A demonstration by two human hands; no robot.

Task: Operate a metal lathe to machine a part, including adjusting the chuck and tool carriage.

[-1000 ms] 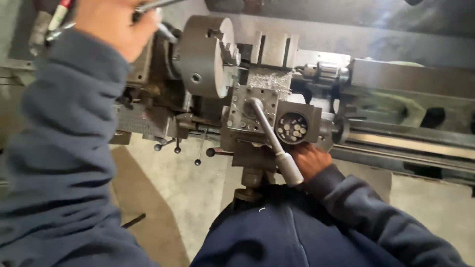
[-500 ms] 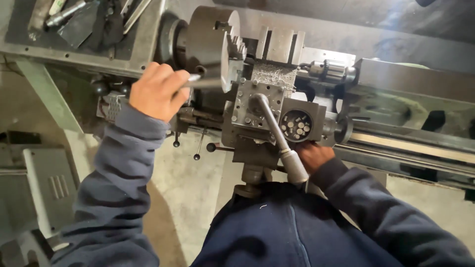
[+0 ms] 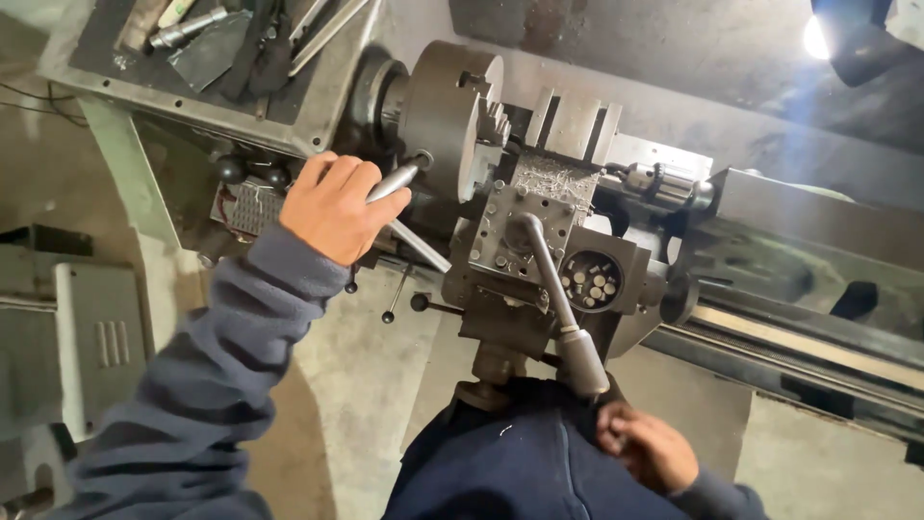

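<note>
Clasped in the left hand [image 3: 337,207], fingers wrapped fully round it, a metal chuck key [image 3: 395,180] runs up and rightward, its tip seated in the rim of the lathe chuck [image 3: 448,120]; further right, tool post [image 3: 525,226] with long lever handle [image 3: 563,318]; right hand [image 3: 650,448], loosely curled and holding nothing, lies just below the handle's grip

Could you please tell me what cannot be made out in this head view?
- The left hand covers most of the slim metal chuck key.
- The grey metal lathe bed runs past the right edge.
- What the right hand touches: unclear against dark clothing.
</note>
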